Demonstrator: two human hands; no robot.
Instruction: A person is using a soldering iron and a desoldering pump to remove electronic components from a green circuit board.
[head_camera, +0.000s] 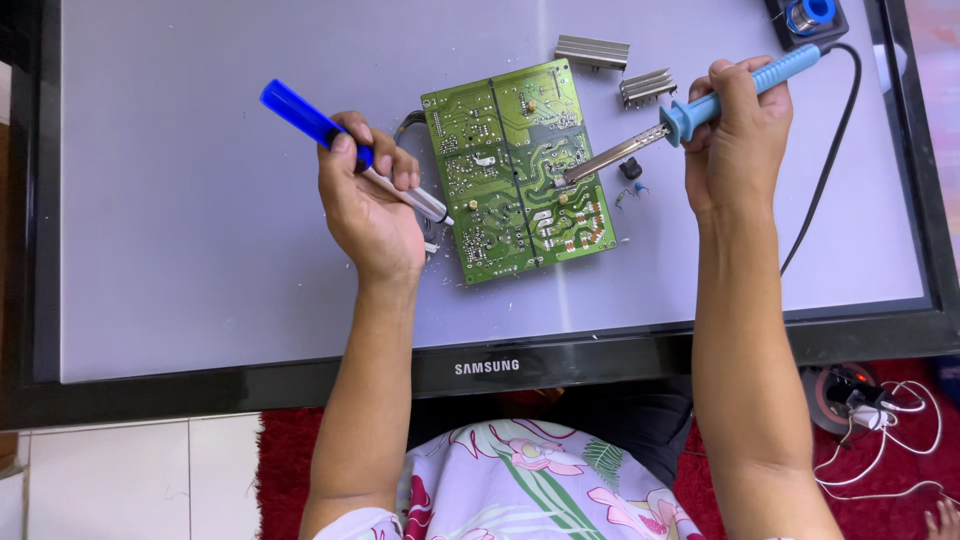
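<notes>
A green circuit board (515, 170) lies solder side up on a flat grey screen panel (200, 220). My right hand (735, 135) grips a soldering iron with a light blue handle (740, 85); its metal tip rests on the board near the middle. My left hand (370, 195) holds a desoldering pump with a dark blue body (305, 115), its silver nozzle pointing toward the board's left edge, just short of it.
Two ribbed metal heat sinks (592, 50) (647, 87) lie beyond the board. Small loose components (632, 175) sit to its right. A solder spool (808, 14) stands at the far right corner. The iron's black cord (830, 160) runs across the panel. A power strip (850, 392) sits on the red carpet.
</notes>
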